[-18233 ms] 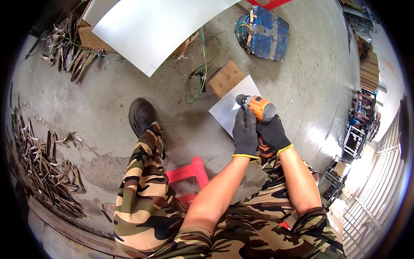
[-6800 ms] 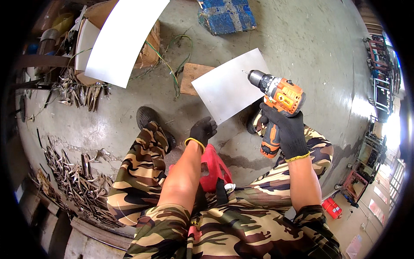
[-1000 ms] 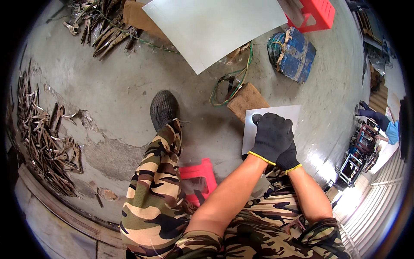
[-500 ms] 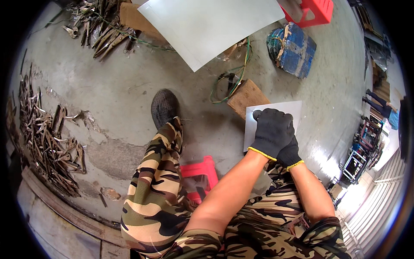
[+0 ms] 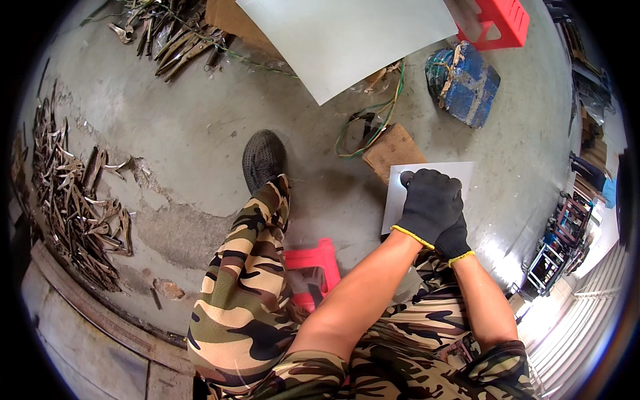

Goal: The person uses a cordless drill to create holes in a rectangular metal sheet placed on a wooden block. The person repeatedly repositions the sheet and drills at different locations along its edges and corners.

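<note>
My left hand [image 5: 430,205], in a dark knit glove with a yellow cuff, is closed in a fist over a small pale metal-like sheet [image 5: 397,195]. What the fist grips is hidden under it. Close behind and below it is my right hand [image 5: 454,239], gloved the same way, pressed against the left. Its fingers are covered by the left hand. The sheet's far left corner overlaps a brown wooden block [image 5: 395,148], and its near part is hidden by my hands.
A large pale sheet [image 5: 347,47] lies ahead, beside a red stool [image 5: 503,23] and a blue taped bundle [image 5: 470,87]. Green wire [image 5: 343,143] curls near the block. Piles of metal pliers-like pieces [image 5: 73,207] lie left. Another red stool [image 5: 323,263] stands by my leg.
The view has shifted slightly, so the floor items sit a little further right. My hands keep the same clasped pose over the small sheet.
</note>
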The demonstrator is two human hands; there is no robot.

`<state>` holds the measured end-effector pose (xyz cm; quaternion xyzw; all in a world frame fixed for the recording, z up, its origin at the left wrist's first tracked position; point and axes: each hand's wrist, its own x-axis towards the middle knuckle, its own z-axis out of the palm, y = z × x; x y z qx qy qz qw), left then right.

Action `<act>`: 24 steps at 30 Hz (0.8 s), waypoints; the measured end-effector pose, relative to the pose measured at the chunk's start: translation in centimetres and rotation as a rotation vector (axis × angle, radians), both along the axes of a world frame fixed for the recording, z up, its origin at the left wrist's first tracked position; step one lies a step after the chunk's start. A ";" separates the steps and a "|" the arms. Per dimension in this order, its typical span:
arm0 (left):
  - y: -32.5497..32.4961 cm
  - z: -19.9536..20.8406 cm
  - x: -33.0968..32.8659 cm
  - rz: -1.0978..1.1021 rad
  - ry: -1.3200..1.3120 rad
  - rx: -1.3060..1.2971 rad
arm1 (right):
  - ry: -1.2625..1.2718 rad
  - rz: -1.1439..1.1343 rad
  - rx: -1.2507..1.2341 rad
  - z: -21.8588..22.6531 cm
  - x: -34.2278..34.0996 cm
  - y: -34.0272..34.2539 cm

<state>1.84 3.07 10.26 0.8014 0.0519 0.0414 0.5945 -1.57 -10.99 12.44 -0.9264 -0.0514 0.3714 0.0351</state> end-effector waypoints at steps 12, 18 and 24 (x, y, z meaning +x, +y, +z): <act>-0.1 -0.1 -0.1 -0.038 0.034 0.037 | 0.003 0.009 -0.002 -0.5 -0.1 0.1; -0.1 -0.1 -0.2 -0.022 0.006 0.031 | 0.002 0.011 0.001 -0.2 -0.3 -0.1; -0.2 -0.2 -0.2 0.003 -0.011 -0.010 | 0.007 0.009 -0.015 -0.2 -0.2 0.1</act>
